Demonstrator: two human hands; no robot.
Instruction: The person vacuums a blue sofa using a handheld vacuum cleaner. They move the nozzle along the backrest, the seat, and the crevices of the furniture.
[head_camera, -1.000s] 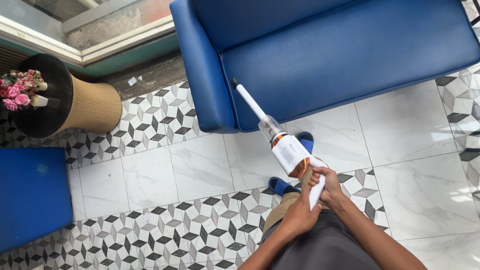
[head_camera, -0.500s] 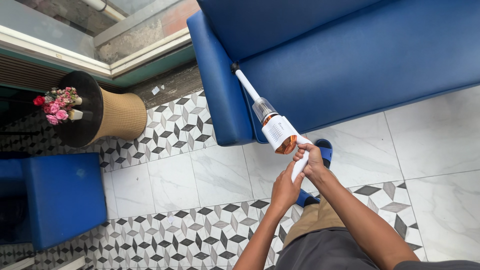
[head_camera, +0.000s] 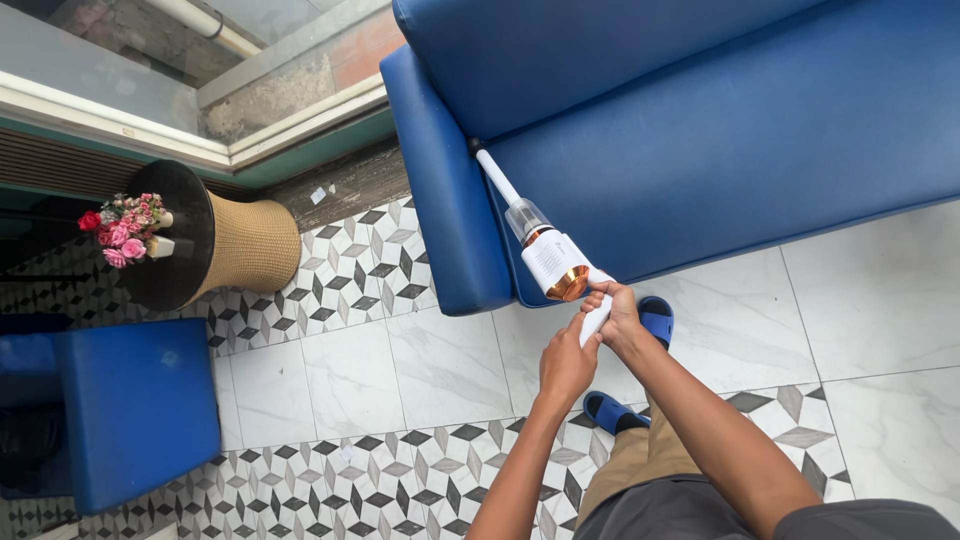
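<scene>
- Gripping the white handle of a vacuum (head_camera: 548, 258), the right hand (head_camera: 620, 318) is clenched round its upper part, just under the copper-coloured end of the body.
- The left hand (head_camera: 566, 365) is wrapped round the lower end of the same handle, touching the right hand.
- The vacuum slants up and to the left; its thin white tube ends with the tip in the seam where the sofa (head_camera: 760, 130) seat meets the armrest.
- Two blue slippers (head_camera: 656, 318) stand on the floor (head_camera: 880, 300) below the hands, one just beside the right hand.
- Well apart to the left are a round wicker table (head_camera: 250, 245) with pink flowers (head_camera: 122, 228) on its dark top and a blue stool (head_camera: 135, 410).
</scene>
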